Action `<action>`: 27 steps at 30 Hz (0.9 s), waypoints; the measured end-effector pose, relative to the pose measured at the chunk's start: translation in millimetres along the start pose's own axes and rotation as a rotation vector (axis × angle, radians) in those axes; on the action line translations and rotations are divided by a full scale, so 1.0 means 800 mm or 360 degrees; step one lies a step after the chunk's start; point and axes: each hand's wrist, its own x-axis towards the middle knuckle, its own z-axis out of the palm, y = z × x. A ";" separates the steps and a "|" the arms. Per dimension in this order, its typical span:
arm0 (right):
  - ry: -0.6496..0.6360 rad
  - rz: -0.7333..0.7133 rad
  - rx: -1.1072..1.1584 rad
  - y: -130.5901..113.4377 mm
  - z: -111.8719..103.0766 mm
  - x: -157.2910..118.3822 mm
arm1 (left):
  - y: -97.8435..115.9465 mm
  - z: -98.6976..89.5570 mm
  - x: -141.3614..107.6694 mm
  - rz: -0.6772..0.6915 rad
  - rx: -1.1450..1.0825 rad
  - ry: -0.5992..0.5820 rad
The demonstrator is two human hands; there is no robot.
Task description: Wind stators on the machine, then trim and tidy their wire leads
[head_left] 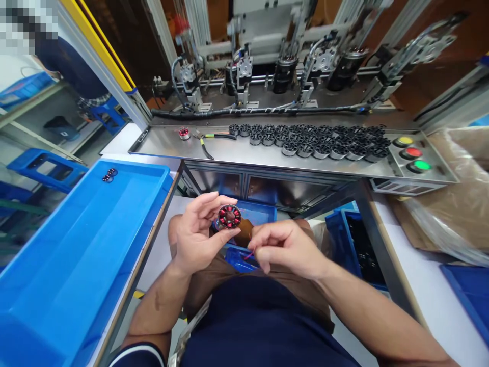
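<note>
My left hand (pixel 196 237) grips a round motor stator (pixel 229 217) with red windings between thumb and fingers, its open face turned up towards me. To the right of it, my right hand (pixel 286 247) is closed in a pinch. A thin reddish wire (pixel 249 254) sticks out from its fingertips; whether it joins the stator cannot be seen. Beyond the hands, a metal shelf carries a pair of pliers (pixel 208 144) with black and yellow handles, lying open. Left of the pliers lies another red-wound stator (pixel 184 133).
Several black-and-silver stators (pixel 305 149) stand in rows on the metal shelf (pixel 244 153). Behind rises a machine with clamps (pixel 244 66). Yellow, red and green buttons (pixel 413 153) sit at right. A blue tray (pixel 76 244) at left holds two small parts (pixel 109 175). A person (pixel 72 66) is beyond.
</note>
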 end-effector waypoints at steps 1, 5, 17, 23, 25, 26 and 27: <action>0.0061 -0.0046 -0.0049 -0.007 -0.003 0.003 | 0.001 -0.001 -0.001 -0.0027 -0.0043 -0.0058; 0.0203 -0.0133 -0.0192 -0.030 0.003 0.013 | 0.005 0.000 -0.008 -0.0191 -0.0193 -0.0296; -0.0213 0.0116 -0.0227 -0.011 -0.008 0.001 | 0.002 0.002 -0.009 -0.0215 -0.0402 -0.0066; 0.0138 -0.0230 -0.0604 -0.044 -0.009 0.001 | 0.007 -0.001 -0.009 -0.0021 -0.0140 -0.0113; 0.0236 -0.0360 -0.0651 -0.049 0.004 0.005 | 0.009 0.001 -0.011 0.0027 -0.0058 -0.0132; 0.0246 -0.0384 -0.0655 -0.049 0.011 0.007 | 0.009 0.002 -0.012 0.0043 -0.0038 -0.0138; 0.0252 -0.0397 -0.0648 -0.048 0.017 0.009 | 0.009 0.002 -0.012 0.0053 -0.0033 -0.0142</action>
